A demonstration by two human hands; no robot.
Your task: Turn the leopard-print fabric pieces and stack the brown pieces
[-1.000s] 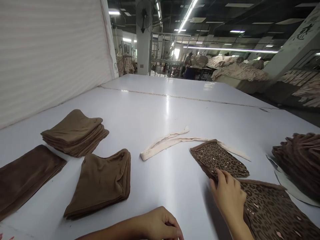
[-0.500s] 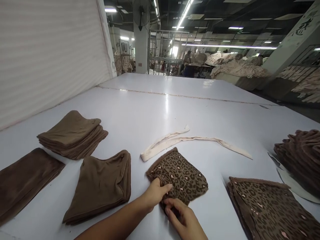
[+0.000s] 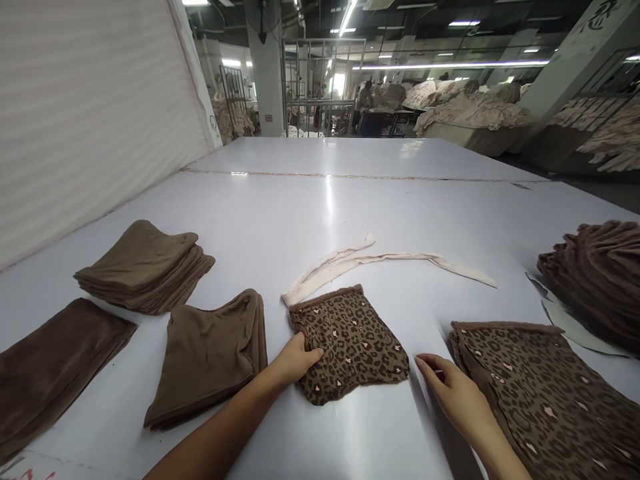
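A leopard-print fabric piece (image 3: 350, 343) with small pink spots and a fuzzy brown edge lies spread on the white table (image 3: 240, 220). My left hand (image 3: 299, 358) pinches its left side, thumb on top and the other fingers hidden beneath the cloth. Just off the piece's right edge, my right hand (image 3: 453, 390) is apart from it, fingers loosely bent and holding nothing visible. To the right of that hand is a stack of leopard-print pieces (image 3: 545, 387). A folded brown fabric stack (image 3: 210, 360) lies left of my left hand.
Behind the leopard piece curves a pale fabric strip (image 3: 395, 259). Further left are another brown stack (image 3: 143, 267) and a dark brown stack (image 3: 60, 360). A fuzzy brown pile (image 3: 600, 280) stands at the right. White sheeting (image 3: 95, 113) hangs along the left; a person (image 3: 363, 100) is far back.
My right hand has left the leopard-print piece and moved right toward the leopard stack. The piece's lower part, bunched before, now lies flatter. My left hand still grips it, slightly further left.
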